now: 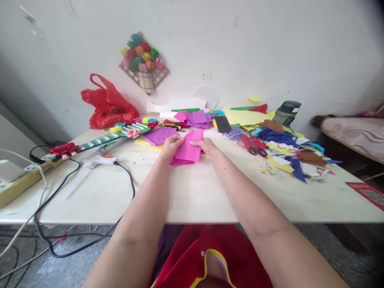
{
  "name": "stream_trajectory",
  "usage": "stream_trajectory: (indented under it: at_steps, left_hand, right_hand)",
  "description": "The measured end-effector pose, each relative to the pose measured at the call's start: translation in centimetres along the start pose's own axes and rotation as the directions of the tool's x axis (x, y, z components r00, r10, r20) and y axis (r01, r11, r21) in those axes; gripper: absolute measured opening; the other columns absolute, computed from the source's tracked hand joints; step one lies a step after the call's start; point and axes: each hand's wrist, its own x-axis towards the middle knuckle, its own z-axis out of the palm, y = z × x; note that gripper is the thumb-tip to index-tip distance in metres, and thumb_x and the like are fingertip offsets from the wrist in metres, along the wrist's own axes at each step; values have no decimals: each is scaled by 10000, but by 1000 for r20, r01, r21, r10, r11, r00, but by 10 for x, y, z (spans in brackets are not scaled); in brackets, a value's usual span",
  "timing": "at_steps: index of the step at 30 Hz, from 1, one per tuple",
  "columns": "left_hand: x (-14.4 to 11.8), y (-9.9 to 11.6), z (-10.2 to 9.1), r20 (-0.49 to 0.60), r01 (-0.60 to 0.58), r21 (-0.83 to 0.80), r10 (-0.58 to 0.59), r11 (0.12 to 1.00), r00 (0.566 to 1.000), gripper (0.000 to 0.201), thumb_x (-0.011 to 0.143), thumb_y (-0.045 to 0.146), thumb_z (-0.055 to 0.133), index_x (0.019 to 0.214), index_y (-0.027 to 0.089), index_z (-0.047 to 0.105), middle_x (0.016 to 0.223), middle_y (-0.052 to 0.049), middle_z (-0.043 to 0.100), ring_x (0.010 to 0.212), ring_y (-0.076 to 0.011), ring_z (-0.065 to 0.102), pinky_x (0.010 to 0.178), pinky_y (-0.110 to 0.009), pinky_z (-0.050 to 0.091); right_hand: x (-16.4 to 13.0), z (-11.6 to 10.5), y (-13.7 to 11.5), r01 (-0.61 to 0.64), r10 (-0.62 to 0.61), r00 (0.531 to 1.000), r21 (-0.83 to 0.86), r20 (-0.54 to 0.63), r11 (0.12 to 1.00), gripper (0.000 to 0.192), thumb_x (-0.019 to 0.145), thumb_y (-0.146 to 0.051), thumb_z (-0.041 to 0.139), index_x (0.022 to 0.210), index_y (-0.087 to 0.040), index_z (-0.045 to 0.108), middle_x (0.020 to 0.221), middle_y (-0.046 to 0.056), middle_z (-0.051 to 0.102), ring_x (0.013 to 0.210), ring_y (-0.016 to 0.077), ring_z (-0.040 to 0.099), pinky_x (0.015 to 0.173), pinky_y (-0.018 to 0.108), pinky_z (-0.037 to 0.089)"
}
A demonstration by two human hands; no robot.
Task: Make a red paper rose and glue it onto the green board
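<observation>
Both of my hands hold one sheet of pink paper [189, 150] above the middle of the white table [192, 192]. My left hand [171, 147] pinches its left edge. My right hand [210, 149] grips its right edge. The sheet looks folded and tilts up toward the wall. Just behind it lie purple paper sheets [159, 135] and more pink and purple pieces [193, 118].
A hot glue gun [97, 161] with a black cord lies at the left. Red-handled scissors [253, 146] lie among paper scraps [288, 154] at the right. A red plastic bag [108, 105], a paper-flower strip [114, 136], a dark bottle [286, 112] and a wall flower craft [144, 62] stand farther back.
</observation>
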Motion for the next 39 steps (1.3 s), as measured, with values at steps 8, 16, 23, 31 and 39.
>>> stream_trajectory:
  at_steps: [8, 16, 23, 31, 39]
  left_hand:
    - [-3, 3, -5, 21, 79, 21, -79, 997, 997, 409, 629, 514, 739, 658, 162, 534, 527, 28, 500, 456, -82, 452, 420, -209, 307]
    - [-3, 5, 0, -6, -48, 270, 51, 962, 999, 472, 662, 588, 676, 558, 174, 473, 478, 32, 418, 472, -88, 415, 405, -213, 254]
    - [3, 1, 1, -23, -103, 329, 117, 939, 993, 366, 700, 511, 659, 661, 163, 553, 617, 12, 538, 572, -100, 478, 471, -197, 330]
    - [3, -1, 1, -3, -83, 281, 88, 956, 996, 378, 701, 529, 653, 711, 162, 563, 635, 11, 540, 551, -97, 472, 478, -203, 344]
    - [-5, 9, -3, 104, -24, 205, 2, 978, 995, 378, 665, 509, 701, 690, 156, 568, 612, -5, 556, 534, -113, 499, 468, -220, 357]
  right_hand:
    - [1, -7, 0, -14, 17, 993, -27, 118, 1000, 198, 557, -115, 752, 734, -143, 666, 612, 7, 683, 585, 159, 627, 574, 273, 488]
    - [-6, -4, -4, -28, 55, 976, -130, 210, 991, 281, 475, -126, 820, 692, -138, 641, 562, -5, 660, 483, 125, 568, 457, 229, 433]
    - [-5, -4, -3, -45, 74, 976, -145, 204, 988, 286, 480, -163, 837, 679, -142, 632, 549, 6, 657, 498, 138, 584, 485, 243, 472]
    - [-4, -4, -2, -45, 75, 975, -146, 209, 988, 269, 497, -167, 831, 673, -142, 629, 544, 2, 645, 504, 139, 584, 495, 251, 482]
    - [-4, -7, -1, -58, 98, 958, -151, 268, 987, 291, 489, -163, 836, 715, -139, 654, 613, 24, 681, 562, 155, 620, 556, 267, 521]
